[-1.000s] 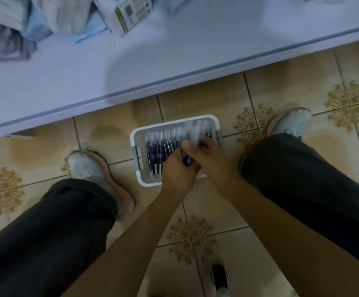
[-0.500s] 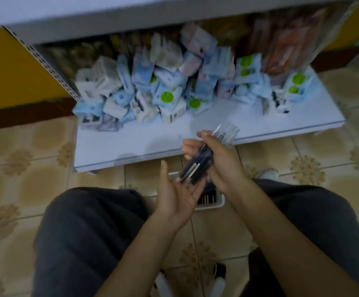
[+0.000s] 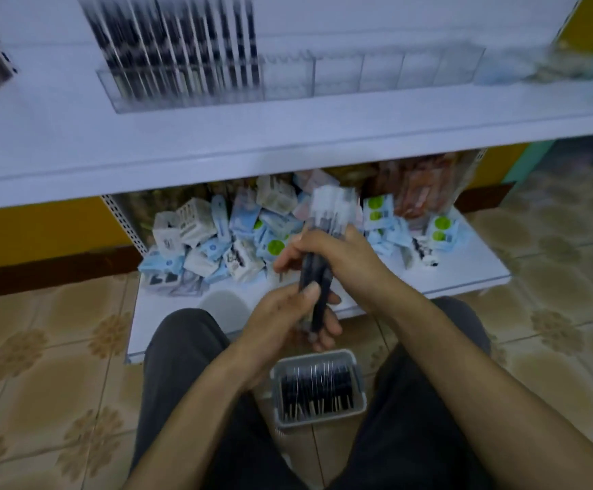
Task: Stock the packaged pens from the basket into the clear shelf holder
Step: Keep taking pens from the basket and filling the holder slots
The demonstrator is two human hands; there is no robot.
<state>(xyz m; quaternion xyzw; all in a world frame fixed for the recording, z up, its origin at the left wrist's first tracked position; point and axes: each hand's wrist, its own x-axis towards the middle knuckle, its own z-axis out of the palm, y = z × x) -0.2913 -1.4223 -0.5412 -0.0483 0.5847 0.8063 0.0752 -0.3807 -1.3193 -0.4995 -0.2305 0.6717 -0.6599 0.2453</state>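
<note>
Both hands clamp one bundle of packaged pens [image 3: 315, 277]: right hand [image 3: 341, 252] wraps the upper barrels, left hand [image 3: 277, 320] holds the lower end, thumb on top, fingers curled under. Forearms [image 3: 447, 348] reach in from 5 and 7 o'clock and meet mid-frame. Bundle roughly upright, clear tops toward 12. From the grip: clear shelf holder [image 3: 341, 74] well apart at 12 o'clock on the upper shelf [image 3: 288, 136], left compartments holding pens, blurred. Basket [image 3: 320, 419] at 6 o'clock, just below the hands, on the floor [image 3: 40, 366], more pens inside.

Left hand [image 3: 281, 313], right hand [image 3: 337, 251] grip pens [image 3: 312, 268] — basket [image 3: 314, 357] below.
</note>
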